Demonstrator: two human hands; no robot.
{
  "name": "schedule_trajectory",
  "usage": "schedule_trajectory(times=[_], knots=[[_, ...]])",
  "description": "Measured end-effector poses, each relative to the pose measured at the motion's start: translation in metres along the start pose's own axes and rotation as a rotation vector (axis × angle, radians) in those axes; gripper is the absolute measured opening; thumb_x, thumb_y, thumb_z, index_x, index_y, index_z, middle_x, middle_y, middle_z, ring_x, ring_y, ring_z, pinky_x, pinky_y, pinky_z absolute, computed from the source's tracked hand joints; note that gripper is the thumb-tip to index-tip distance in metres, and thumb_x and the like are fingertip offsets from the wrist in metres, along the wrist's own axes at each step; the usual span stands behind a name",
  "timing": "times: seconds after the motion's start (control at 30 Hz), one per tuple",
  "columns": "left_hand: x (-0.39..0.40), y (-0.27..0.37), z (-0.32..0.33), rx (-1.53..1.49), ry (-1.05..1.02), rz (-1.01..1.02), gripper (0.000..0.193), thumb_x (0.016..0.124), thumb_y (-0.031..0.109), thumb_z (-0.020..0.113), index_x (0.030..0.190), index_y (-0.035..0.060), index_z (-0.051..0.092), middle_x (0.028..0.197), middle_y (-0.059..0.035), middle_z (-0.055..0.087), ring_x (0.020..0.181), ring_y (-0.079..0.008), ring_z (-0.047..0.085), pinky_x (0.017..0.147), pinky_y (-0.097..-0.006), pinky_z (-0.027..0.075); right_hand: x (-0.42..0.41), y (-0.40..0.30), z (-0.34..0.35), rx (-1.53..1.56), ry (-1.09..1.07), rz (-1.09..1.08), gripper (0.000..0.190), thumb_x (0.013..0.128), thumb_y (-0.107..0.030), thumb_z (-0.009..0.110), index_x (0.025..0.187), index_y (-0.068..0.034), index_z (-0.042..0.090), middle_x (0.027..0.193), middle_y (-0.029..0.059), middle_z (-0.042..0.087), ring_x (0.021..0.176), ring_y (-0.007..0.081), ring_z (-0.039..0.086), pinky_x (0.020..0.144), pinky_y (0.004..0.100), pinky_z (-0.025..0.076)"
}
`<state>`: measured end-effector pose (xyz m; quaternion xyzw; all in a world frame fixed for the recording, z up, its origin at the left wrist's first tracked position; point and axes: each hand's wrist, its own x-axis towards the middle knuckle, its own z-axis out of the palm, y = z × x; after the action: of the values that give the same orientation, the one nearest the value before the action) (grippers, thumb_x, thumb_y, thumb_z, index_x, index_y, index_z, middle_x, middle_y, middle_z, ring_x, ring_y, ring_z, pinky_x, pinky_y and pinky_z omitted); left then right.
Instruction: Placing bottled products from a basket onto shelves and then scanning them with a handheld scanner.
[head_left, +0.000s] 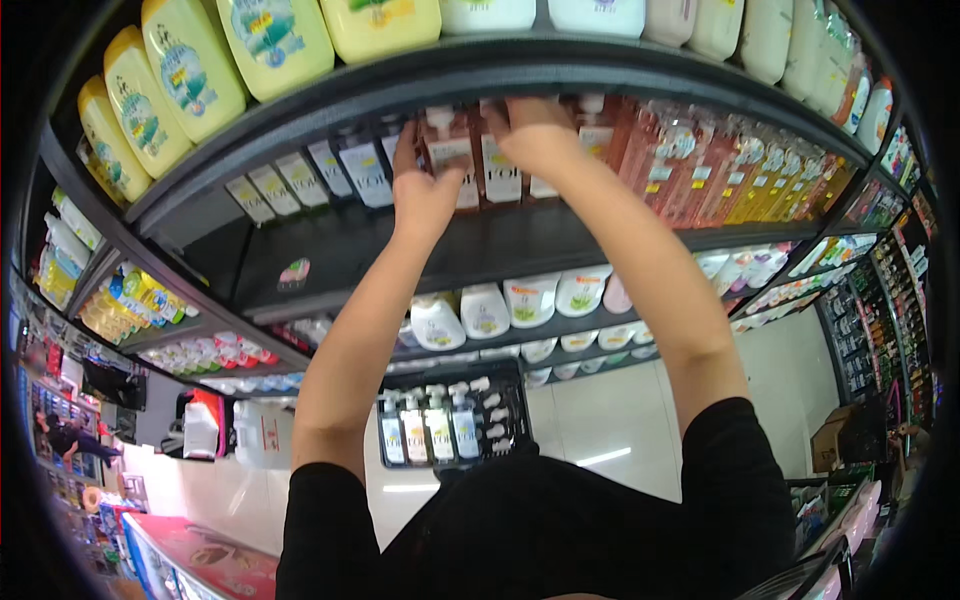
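My left hand (424, 187) is at a pink pump bottle (442, 141) on the middle shelf, its fingers along the bottle's left side and its thumb across the front label. My right hand (536, 139) reaches in under the upper shelf, at the top of the neighbouring labelled bottle (501, 176); its fingertips are blurred and partly hidden. Dark pump bottles (365, 172) with white labels stand left of my left hand. Green-labelled bottles (300, 180) are farther left. Right of my right hand are several pink bottles (660, 176) and yellow bottles (772, 187).
The upper shelf edge (480, 64) overhangs both hands and carries large yellow bottles (281, 45). White bottles (436, 324) line the shelf below. On the floor, a black crate (517, 375) holds several pump bottles (439, 435). A white jug (255, 435) stands left of it.
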<state>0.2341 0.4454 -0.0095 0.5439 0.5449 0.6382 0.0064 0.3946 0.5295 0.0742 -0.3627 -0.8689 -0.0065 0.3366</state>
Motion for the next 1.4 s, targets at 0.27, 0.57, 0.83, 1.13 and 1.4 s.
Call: schedule_trajectory(times=[0.27, 0.57, 0.83, 1.13, 1.4], knots=[[0.014, -0.001, 0.014, -0.212, 0.035, 0.041, 0.036, 0.083, 0.008, 0.08, 0.113, -0.0021, 0.064, 0.098, -0.0113, 0.073, 0.087, -0.0184, 0.07, 0.077, -0.0317, 0.057, 0.003, 0.013, -0.009, 0.346, 0.225, -0.176, 0.044, 0.093, -0.028, 0.07, 0.128, -0.001, 0.066, 0.114, 0.0271, 0.071, 0.107, 0.044, 0.067, 0.094, 0.046, 0.053], [-0.028, -0.002, 0.009, -0.097, -0.009, -0.064, 0.069, 0.083, 0.015, 0.085, 0.135, -0.0056, 0.044, 0.125, -0.0194, 0.064, 0.111, -0.0236, 0.066, 0.095, -0.0359, 0.053, -0.033, 0.017, -0.01, 0.618, 0.185, -0.16, 0.055, 0.081, -0.031, 0.084, 0.121, 0.002, 0.066, 0.108, 0.0196, 0.074, 0.098, 0.0267, 0.072, 0.085, 0.0361, 0.055], [-0.109, 0.029, -0.016, -0.426, 0.064, -0.086, 0.066, 0.074, 0.01, 0.085, 0.131, -0.0056, 0.056, 0.123, -0.0176, 0.067, 0.109, -0.0234, 0.067, 0.094, -0.0412, 0.054, -0.093, 0.005, -0.022, 0.826, 0.077, -0.048, 0.034, 0.089, -0.023, 0.08, 0.111, 0.001, 0.068, 0.1, 0.013, 0.076, 0.089, 0.0189, 0.072, 0.079, 0.0312, 0.056], [-0.343, 0.022, -0.066, -0.506, -0.309, -0.771, 0.054, 0.089, 0.012, 0.079, 0.129, 0.0003, 0.044, 0.115, -0.0102, 0.064, 0.108, -0.0168, 0.064, 0.093, -0.0354, 0.055, -0.244, 0.026, -0.057, 1.118, 0.071, 0.158, 0.034, 0.096, -0.025, 0.067, 0.116, 0.003, 0.064, 0.107, 0.0134, 0.071, 0.098, 0.0196, 0.067, 0.083, 0.0322, 0.054], [-0.548, -0.154, 0.005, 0.078, -0.358, -1.095, 0.057, 0.088, 0.035, 0.08, 0.123, 0.0001, 0.051, 0.108, -0.0205, 0.07, 0.101, -0.0329, 0.07, 0.087, -0.0424, 0.054, -0.338, 0.036, 0.01, 1.069, -0.384, 0.618, 0.024, 0.095, -0.013, 0.074, 0.113, 0.001, 0.067, 0.099, 0.0058, 0.071, 0.087, 0.0088, 0.065, 0.077, 0.0247, 0.053]])
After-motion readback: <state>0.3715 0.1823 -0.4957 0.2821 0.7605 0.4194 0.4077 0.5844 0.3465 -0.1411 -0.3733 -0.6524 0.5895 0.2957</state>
